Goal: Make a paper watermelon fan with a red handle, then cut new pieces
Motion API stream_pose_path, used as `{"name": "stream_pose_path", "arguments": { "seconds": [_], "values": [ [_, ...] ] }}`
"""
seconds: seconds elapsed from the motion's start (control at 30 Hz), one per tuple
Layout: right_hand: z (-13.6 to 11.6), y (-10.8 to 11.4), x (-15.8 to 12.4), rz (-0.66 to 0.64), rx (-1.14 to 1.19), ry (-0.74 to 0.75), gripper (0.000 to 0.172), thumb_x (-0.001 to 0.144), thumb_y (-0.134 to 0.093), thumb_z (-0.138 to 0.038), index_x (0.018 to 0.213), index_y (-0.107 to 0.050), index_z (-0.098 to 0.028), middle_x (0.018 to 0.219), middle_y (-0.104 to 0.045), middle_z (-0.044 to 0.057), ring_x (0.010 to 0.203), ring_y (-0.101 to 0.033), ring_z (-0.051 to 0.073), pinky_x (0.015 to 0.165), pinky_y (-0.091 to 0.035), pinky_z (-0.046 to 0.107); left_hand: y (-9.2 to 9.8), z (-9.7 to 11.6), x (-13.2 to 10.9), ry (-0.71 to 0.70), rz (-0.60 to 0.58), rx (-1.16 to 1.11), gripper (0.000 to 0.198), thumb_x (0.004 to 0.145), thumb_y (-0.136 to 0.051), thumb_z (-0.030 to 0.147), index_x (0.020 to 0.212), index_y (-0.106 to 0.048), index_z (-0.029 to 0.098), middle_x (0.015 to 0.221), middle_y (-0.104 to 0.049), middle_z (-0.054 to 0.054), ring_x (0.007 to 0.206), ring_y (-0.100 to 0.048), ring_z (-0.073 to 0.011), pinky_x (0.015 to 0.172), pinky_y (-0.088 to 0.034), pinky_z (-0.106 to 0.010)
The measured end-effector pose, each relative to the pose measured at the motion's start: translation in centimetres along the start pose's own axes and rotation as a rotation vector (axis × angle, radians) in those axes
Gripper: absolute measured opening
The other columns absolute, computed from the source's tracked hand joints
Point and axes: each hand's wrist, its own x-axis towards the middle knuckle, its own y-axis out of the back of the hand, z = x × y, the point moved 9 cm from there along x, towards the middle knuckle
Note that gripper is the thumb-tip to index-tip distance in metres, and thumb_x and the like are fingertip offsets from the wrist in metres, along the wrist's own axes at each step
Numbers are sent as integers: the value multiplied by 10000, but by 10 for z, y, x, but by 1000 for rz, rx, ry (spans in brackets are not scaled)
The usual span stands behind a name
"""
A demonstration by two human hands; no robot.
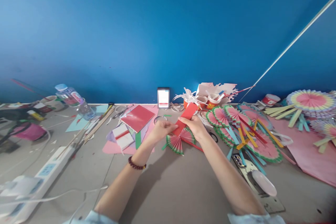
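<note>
Head view: red paper strip (187, 113) is held just above the tabletop (168, 185), in the middle of the frame and slightly toward the far edge. Its long axis runs on a slant, with the near end low and to the left and the far end higher and to the right, pointing toward the paper cups (207, 102). Left hand (162, 129) pinches the low near end with its fingertips closed on the edge, so the strip extends away from it to the right and forward. Right hand (196, 126) grips further along, thumb and fingers closed on the strip's lower half, and the free upper end stands clear past its fingertips. The right hand looks nearer the strip's middle, while the left holds only the end. Directly below both hands a pleated paper fan (176, 143), pink with a green rim, lies flat; whether the strip's low end touches it cannot be told. A bead bracelet (136, 163) sits on the left wrist. Left of the hands lie a red card (137, 117) on pink sheets and a bundle of wooden sticks (97, 126). To the right is a pile of finished fans (244, 131). A phone (163, 98) leans against the blue wall behind, and a power strip (46, 171) lies at far left.
</note>
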Motion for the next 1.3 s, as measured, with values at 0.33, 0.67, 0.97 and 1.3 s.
{"name": "stream_pose_path", "arguments": {
  "seconds": [0.33,0.67,0.97,1.3],
  "values": [
    [-2,1,0,14,-16,-3,328,552,-759,-439,611,-608,-153,602,-615,7,572,-514,141,601,-401,299,1,4,-2,5,73,40,395,626,-712,521,599,-631,136,484,-609,-25,481,-621,-163,508,-480,-240],
    [-1,-11,-3,-33,74,28,317,577,-767,-435,640,-646,-149,595,-610,11,540,-502,120,525,-386,259,3,31,-8,-260,108,207,321,780,-558,432,708,-678,144,633,-633,-20,581,-539,-130,536,-410,-217],
    [-5,-3,-3,25,107,64,319,524,-808,-396,661,-648,-157,623,-637,15,571,-548,147,555,-422,288,9,31,-8,-237,173,218,330,746,-573,445,636,-645,143,578,-592,-2,540,-476,-112,504,-355,-214],
    [-2,-10,-5,-21,93,30,317,552,-786,-427,654,-652,-158,602,-624,7,544,-514,124,507,-381,256,8,27,-7,-247,187,-13,329,715,-639,461,781,-698,145,763,-691,-62,731,-619,-185,637,-468,-246]
  ]
}}
